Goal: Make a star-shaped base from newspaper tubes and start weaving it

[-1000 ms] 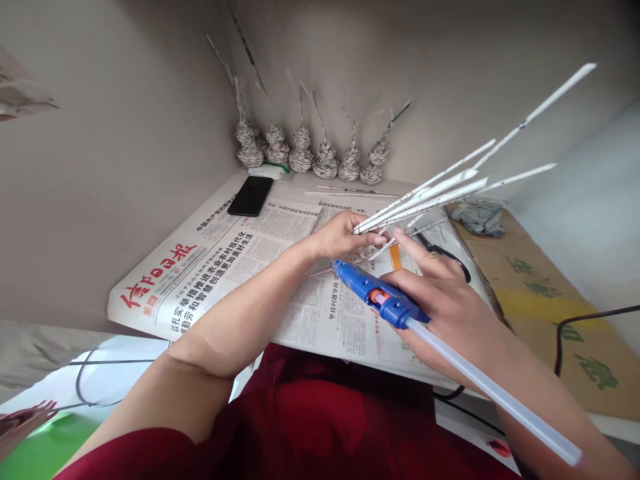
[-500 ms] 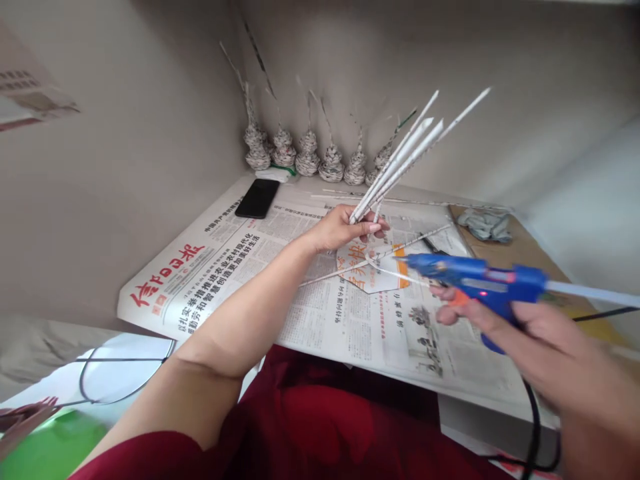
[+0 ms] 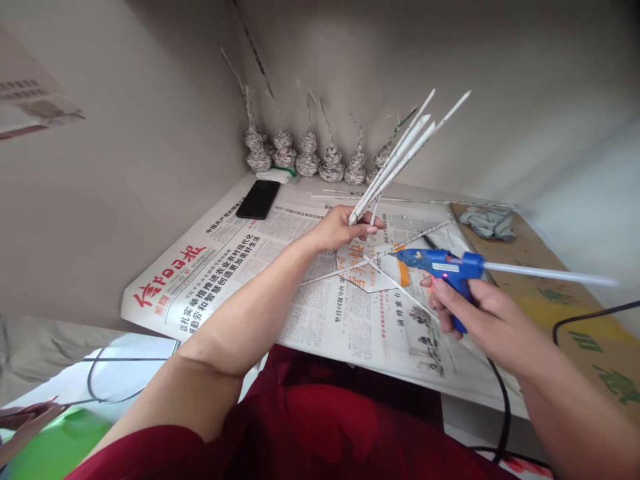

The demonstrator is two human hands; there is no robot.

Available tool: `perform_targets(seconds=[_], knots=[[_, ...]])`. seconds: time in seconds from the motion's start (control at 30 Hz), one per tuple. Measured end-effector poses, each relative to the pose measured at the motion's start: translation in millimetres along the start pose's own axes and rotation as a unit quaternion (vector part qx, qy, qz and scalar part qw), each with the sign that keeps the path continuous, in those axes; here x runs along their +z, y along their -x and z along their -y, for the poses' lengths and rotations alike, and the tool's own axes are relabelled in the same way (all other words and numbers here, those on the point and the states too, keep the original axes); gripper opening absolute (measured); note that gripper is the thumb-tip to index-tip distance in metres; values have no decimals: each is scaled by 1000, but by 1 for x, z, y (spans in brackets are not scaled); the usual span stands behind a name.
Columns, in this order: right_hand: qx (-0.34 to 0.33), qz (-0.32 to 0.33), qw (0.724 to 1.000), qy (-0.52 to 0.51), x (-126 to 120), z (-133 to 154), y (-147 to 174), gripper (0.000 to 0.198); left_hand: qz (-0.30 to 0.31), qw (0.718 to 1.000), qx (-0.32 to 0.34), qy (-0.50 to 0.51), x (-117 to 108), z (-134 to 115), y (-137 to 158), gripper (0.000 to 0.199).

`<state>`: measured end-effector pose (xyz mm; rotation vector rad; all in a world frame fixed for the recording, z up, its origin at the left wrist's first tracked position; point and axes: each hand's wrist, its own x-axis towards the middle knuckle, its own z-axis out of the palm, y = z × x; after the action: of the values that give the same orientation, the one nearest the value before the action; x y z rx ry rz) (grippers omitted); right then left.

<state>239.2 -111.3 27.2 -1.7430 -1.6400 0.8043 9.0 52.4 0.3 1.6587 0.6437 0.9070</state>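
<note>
"Head view: step?"
"Gluing, likely. Left hand (image 3: 336,229) grips thin white rolled-paper sticks (image 3: 400,157) above newspaper-covered tabletop (image 3: 310,327); right hand (image 3: 490,317) holds blue plastic glue gun (image 3: 440,265)."
"Next?"
"Probably calls for steady nozzle (image 3: 395,254) aim."

— What colour on the hot-glue gun (image 3: 457,268)?
— Blue, with a whitish glue stick (image 3: 545,272).
— And on the rolled-paper sticks (image 3: 390,171)?
— White, dark-flecked; on the newspaper (image 3: 280,233), red and black print.
</note>
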Motion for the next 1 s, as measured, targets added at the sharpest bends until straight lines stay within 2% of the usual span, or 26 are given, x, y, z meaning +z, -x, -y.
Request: perform_targets(seconds=[0.13,0.37,0.5,0.7,0.9,1.0], knots=[[46,62,997,23,8,4,-17,43,-16,1000,2,-21,-1,2,0,21],[60,57,989,125,19,7,-25,43,-38,998,-24,-33,-1,4,-2,20],[55,57,988,136,21,3,-24,43,-50,998,-41,-11,0,5,-2,16],[12,51,988,143,24,2,-25,41,-61,997,-48,12,2,6,-3,16],[40,47,985,161,25,5,-25,39,-69,996,-51,26,3,8,-4,15],[21,40,984,174,26,4,-26,42,-75,995,-52,27,4,8,-5,14]])
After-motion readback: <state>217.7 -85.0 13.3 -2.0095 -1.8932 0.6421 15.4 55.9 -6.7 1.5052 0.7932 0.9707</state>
